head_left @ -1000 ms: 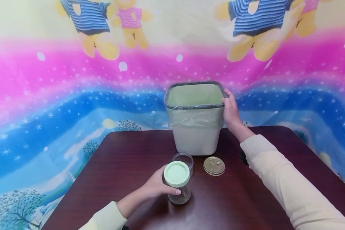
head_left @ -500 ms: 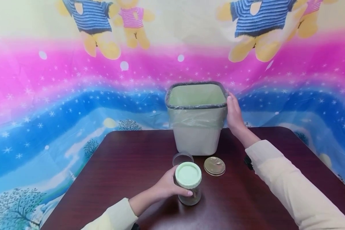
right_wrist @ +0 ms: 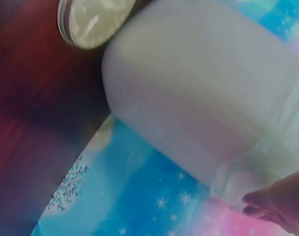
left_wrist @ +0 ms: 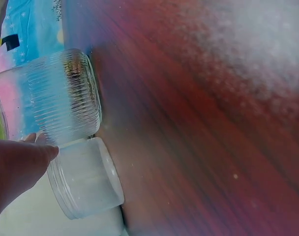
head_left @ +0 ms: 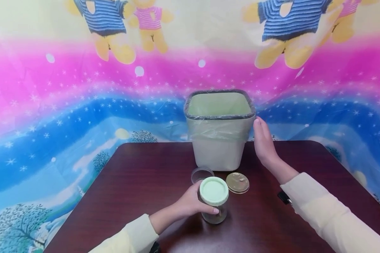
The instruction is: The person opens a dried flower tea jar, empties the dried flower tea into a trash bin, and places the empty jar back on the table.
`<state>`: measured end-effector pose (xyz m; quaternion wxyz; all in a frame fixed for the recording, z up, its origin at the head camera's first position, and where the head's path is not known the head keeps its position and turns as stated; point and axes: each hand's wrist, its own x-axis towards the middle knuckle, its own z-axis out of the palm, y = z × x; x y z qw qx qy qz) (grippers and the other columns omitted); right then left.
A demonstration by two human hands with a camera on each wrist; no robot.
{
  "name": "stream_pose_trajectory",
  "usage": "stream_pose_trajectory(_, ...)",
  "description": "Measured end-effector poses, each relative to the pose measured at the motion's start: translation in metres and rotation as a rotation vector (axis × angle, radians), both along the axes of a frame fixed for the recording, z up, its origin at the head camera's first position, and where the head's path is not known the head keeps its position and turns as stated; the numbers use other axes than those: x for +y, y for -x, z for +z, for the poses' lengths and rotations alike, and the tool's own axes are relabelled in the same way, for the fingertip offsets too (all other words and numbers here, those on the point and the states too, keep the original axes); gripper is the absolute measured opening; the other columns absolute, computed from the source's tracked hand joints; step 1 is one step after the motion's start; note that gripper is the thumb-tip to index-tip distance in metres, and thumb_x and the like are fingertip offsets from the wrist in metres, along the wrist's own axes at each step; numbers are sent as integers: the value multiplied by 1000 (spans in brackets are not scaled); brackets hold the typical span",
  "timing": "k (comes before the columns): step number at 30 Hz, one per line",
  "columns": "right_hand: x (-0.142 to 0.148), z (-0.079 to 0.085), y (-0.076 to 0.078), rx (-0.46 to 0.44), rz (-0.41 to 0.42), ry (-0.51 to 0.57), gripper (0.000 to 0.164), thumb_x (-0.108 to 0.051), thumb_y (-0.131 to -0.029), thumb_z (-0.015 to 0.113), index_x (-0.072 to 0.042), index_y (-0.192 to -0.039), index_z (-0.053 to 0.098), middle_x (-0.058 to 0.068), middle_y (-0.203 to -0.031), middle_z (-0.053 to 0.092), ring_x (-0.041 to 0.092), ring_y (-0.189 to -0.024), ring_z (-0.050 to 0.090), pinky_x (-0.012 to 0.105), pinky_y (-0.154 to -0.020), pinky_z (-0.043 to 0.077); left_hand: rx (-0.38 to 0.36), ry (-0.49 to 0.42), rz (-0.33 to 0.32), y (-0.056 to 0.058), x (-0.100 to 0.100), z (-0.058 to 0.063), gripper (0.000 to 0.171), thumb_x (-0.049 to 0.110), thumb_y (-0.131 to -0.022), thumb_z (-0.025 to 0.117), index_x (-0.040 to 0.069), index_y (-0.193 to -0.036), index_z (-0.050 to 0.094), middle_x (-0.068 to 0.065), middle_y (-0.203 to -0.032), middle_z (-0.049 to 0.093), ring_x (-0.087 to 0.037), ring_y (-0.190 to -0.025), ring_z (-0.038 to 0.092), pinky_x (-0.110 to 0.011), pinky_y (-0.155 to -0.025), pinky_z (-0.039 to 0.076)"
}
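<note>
My left hand [head_left: 190, 202] grips a ribbed glass jar [head_left: 216, 214] with a pale green lid [head_left: 214, 190], thumb across the near side. Through the glass in the left wrist view, a thin layer of brownish bits shows near the base of the jar [left_wrist: 80, 91]. Just behind it stands a clear, colourless container [left_wrist: 88, 182], mostly hidden from the head view. At the right side of a pale waste bin [head_left: 218, 151] my right hand [head_left: 265, 142] is raised, fingers fairly straight, fingertips close below the rim. A clear liner with a dark band [head_left: 220, 117] covers the bin's rim.
A gold round lid [head_left: 237, 182] lies on the dark wooden table [head_left: 145, 175] in front of the bin, to the right of the jar. A patterned cloth backdrop [head_left: 164, 77] hangs right behind the table.
My left hand and the jar have moved right, towards the gold lid. My right hand has left its hold on the bin's rim and moved down and to the right.
</note>
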<state>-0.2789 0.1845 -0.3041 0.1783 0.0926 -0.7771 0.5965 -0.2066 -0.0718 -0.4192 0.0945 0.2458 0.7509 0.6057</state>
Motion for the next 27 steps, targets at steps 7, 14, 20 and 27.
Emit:
stream_pose_trajectory(7, -10, -16, -34, 13, 38, -15, 66, -39, -105, 32, 3, -153, 12, 22, -157, 15, 34, -143, 16, 49, -115, 15, -12, -4, 10, 3, 4, -1, 81, 8, -62, 90, 14, -133, 52, 5, -115, 62, -13, -109, 57, -31, -103, 37)
stream_pose_trajectory(14, -23, -42, -65, 62, 180, -147, 66, -21, -100, 52, 4, -151, 18, 25, -156, 19, 42, -141, 18, 54, -112, 19, -24, -27, -12, 2, 6, -3, 81, 5, -64, 89, 11, -134, 51, 3, -116, 62, -13, -109, 56, -31, -102, 37)
stream_pose_trajectory(20, -33, -60, -81, 54, 268, -338, 74, -21, -89, 69, 6, -145, 30, 27, -148, 35, 46, -133, 34, 59, -104, 32, -14, 7, -40, 4, 5, -1, 79, 8, -64, 89, 14, -134, 51, 6, -116, 61, -11, -109, 56, -29, -101, 37)
stream_pose_trajectory(27, -42, -76, -92, -5, 246, -436, 97, -39, -72, 85, 5, -144, 37, 24, -143, 43, 47, -124, 45, 59, -96, 41, 25, 52, -97, 7, 4, -2, 79, 12, -67, 89, 17, -135, 49, 8, -116, 60, -10, -108, 56, -28, -99, 40)
